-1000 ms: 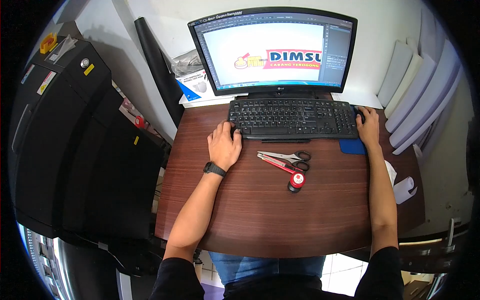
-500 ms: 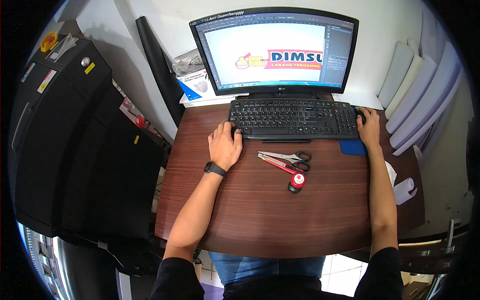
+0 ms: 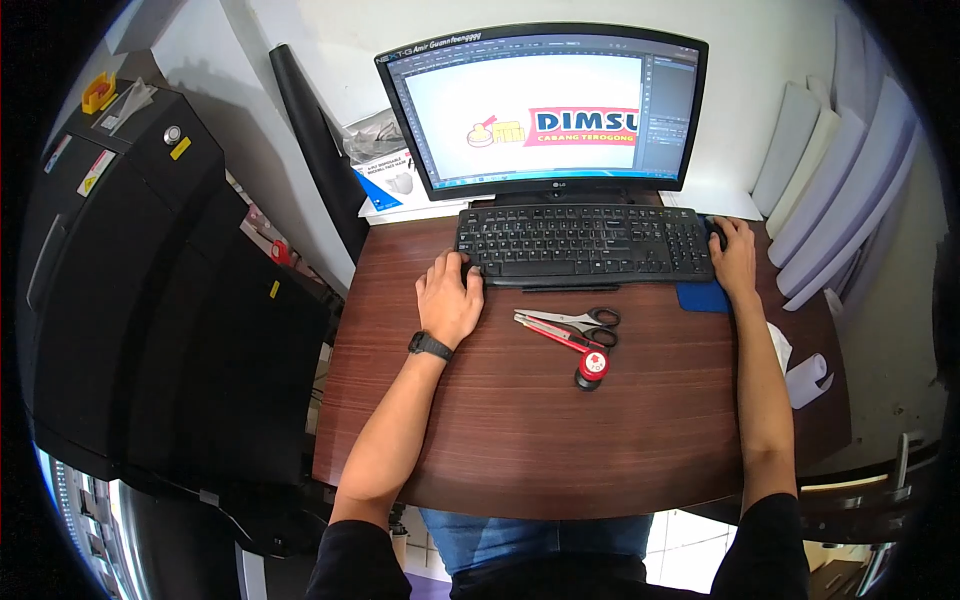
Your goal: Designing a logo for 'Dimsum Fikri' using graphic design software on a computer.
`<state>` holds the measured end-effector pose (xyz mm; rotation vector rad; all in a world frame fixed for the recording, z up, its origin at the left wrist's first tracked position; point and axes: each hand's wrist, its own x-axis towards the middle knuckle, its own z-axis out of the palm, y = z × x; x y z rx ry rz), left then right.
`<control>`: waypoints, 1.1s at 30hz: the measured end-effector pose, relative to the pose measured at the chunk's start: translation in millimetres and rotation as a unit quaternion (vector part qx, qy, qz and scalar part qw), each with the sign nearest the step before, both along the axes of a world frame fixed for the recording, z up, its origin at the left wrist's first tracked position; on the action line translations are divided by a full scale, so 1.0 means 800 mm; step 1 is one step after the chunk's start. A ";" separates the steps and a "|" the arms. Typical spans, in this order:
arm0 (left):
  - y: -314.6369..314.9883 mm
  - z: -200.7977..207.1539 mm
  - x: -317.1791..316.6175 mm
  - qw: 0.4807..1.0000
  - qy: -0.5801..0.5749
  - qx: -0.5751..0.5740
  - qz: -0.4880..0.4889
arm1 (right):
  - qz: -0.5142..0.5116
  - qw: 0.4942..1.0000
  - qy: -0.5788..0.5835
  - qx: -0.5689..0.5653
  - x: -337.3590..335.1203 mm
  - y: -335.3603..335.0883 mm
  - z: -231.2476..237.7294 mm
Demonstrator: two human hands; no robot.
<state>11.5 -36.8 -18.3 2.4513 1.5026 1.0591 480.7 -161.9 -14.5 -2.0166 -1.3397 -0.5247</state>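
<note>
My left hand (image 3: pixel 450 300) rests at the lower left corner of the black keyboard (image 3: pixel 575 243), fingertips on its edge keys and the fingers loosely spread. A dark watch (image 3: pixel 431 346) circles that wrist. To the right of the keyboard, my right hand (image 3: pixel 736 260) is curved over a black computer mouse (image 3: pixel 718 236), mostly hidden under the fingers. A blue mouse pad (image 3: pixel 702 297) shows beside the hand. Behind the keyboard stands a monitor (image 3: pixel 480 95) with a colourful banner design in an editing program.
Scissors (image 3: pixel 603 317), a red utility knife (image 3: pixel 550 331) and a red-and-black round stamp (image 3: pixel 593 366) lie before the keyboard. A paper roll (image 3: pixel 808 381) is by my right forearm. Large white rolls (image 3: pixel 838 190) lean at right; a big black machine (image 3: pixel 150 300) stands left.
The whole view has shifted slightly, with the monitor a little lower and further left. Both hands keep their places at the keyboard and the mouse; the screen design looks the same.
</note>
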 end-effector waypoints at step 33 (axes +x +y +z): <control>-0.001 0.009 -0.004 0.997 -0.013 0.070 0.025 | 0.053 0.991 -0.017 0.125 -0.011 0.002 0.013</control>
